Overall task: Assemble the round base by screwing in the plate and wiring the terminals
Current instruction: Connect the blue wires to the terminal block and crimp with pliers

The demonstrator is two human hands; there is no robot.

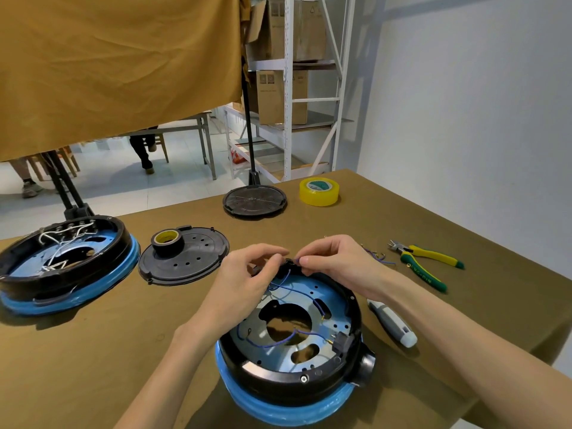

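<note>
While both hands meet at the far rim of the round base (288, 345), the left hand (247, 280) has its fingers curled in over the rim, and what they grip, if anything, is hidden behind them. The right hand (334, 261) pinches the end of a blue wire (284, 278) between thumb and forefinger, right at the rim where a small dark part, perhaps a terminal, sits; it is too small to tell.

The base lies near the front edge of the table (93, 366), open side up, its black wall ringed below by blue wrap. Inside, a metal plate (278, 300) with a large centre hole shows, and more blue wire loops across it toward a black connector (340, 339) at the right wall.

Just right of the base lies a grey screwdriver (391, 323). Farther right are yellow-and-green pliers (424, 264), with a few loose wires (376, 257) between them and the right hand.

Left of the hands a black perforated cover (185, 258) lies flat with a roll of black tape (167, 241) standing on it. Beyond that, at the table's left, sits a second base (62, 267) holding white wires. At the far edge are another black disc (254, 200) and a yellow tape roll (318, 191).
</note>
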